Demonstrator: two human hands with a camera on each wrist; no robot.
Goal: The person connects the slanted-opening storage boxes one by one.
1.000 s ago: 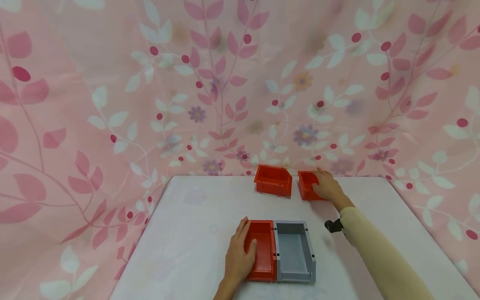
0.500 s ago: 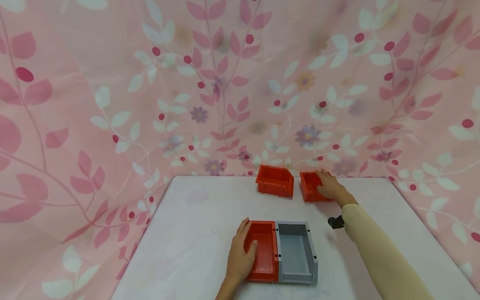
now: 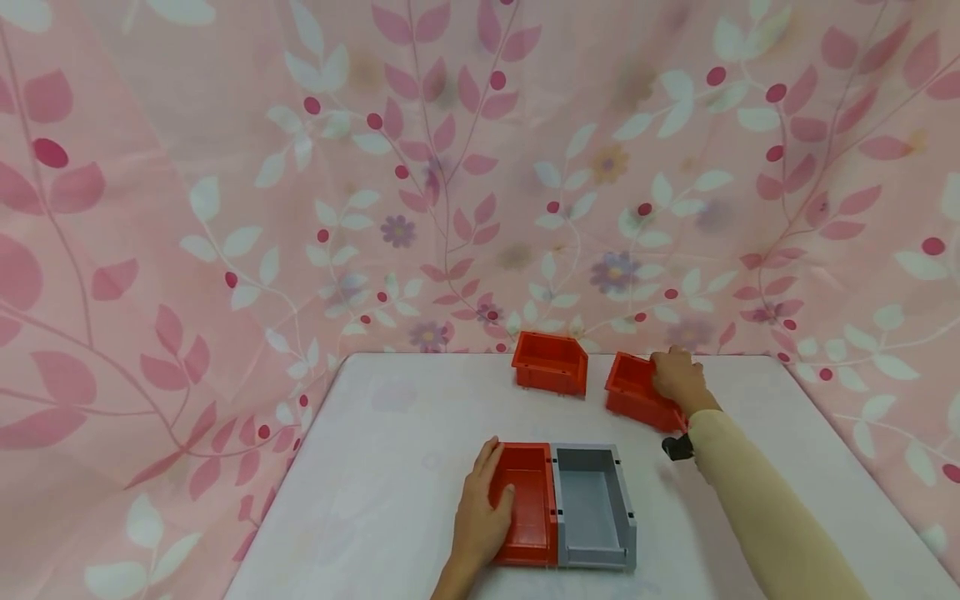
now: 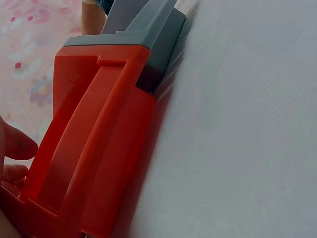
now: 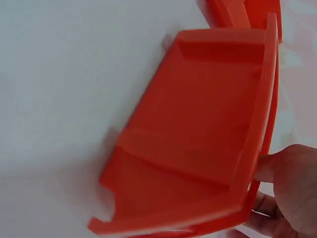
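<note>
My left hand (image 3: 480, 517) holds the left wall of a red plastic storage bin (image 3: 528, 508), thumb inside and fingers along the outer side. In the left wrist view, this bin (image 4: 106, 124) abuts a grey bin (image 4: 163, 54); in the head view the grey storage bin (image 3: 588, 508) sits on its right. Farther back, my right hand (image 3: 678, 383) grips another red storage bin (image 3: 637, 408) by its far side wall. The right wrist view has the thumb of my right hand (image 5: 299, 191) over the rim of that bin (image 5: 193, 109); whether its base touches the table is unclear.
A third red bin (image 3: 551, 379) stands at the back of the white-covered table (image 3: 390, 467), left of the one in my right hand. Behind the table hangs a pink floral curtain (image 3: 450, 208). A black device (image 3: 677, 447) is at my right wrist.
The bin in my right hand has turned and shifted toward me and slightly right, away from the back edge. My left hand and the two front bins have stayed in place.
</note>
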